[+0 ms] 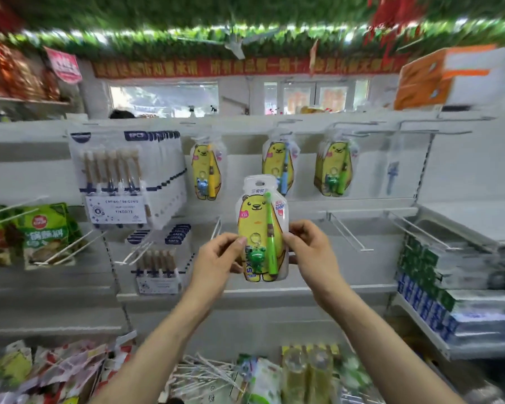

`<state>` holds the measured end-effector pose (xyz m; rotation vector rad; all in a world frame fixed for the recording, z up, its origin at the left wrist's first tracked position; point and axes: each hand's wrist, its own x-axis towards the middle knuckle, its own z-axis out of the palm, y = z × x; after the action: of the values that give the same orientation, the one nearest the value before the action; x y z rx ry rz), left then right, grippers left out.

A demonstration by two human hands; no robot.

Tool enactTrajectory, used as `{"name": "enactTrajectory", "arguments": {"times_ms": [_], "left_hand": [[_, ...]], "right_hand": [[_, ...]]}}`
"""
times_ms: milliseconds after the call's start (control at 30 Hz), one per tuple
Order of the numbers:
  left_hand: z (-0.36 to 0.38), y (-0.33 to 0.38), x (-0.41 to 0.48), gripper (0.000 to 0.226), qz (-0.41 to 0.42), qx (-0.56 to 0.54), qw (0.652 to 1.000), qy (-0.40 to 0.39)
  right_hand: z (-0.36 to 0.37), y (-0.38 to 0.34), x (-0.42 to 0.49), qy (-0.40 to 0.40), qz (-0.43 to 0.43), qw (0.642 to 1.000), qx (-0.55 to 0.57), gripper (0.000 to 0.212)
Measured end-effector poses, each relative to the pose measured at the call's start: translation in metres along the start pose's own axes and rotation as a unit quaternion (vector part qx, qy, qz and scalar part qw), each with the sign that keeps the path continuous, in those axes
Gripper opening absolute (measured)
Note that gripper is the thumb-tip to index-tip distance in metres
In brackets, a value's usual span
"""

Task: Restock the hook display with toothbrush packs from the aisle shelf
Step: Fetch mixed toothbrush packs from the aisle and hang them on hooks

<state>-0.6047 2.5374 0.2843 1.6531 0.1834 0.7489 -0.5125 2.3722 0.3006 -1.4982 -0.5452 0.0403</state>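
Observation:
I hold one toothbrush pack (260, 225) upright in front of the hook display: a yellow bear card with a green brush and a green frog charm. My left hand (216, 258) pinches its left edge and my right hand (309, 252) grips its right edge. Behind it, three similar bear packs hang on the top row of hooks: one with a yellow brush (206, 172), one with a blue brush (277, 167), one with a green brush (333, 169). A bare double hook (432, 131) juts out at the upper right.
Packs of several wooden-handled brushes (114, 176) hang at the left, with more below (158, 266). Empty white hooks (350, 233) project on the lower row. Stacked toothpaste boxes (432, 287) fill the right shelf. Snack bags (45, 234) hang far left; loose goods lie in the bins below.

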Motion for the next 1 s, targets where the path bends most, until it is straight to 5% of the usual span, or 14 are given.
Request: {"name": "enactTrajectory", "arguments": {"times_ms": [433, 1000], "left_hand": [[0.143, 0.041, 0.083, 0.019, 0.041, 0.034, 0.987, -0.153], [0.196, 0.056, 0.111, 0.019, 0.034, -0.017, 0.99, -0.136]], "right_hand": [[-0.128, -0.037, 0.047, 0.143, -0.048, 0.987, -0.055, 0.016], [-0.169, -0.039, 0.092, 0.178, -0.077, 0.979, -0.066, 0.013]]}}
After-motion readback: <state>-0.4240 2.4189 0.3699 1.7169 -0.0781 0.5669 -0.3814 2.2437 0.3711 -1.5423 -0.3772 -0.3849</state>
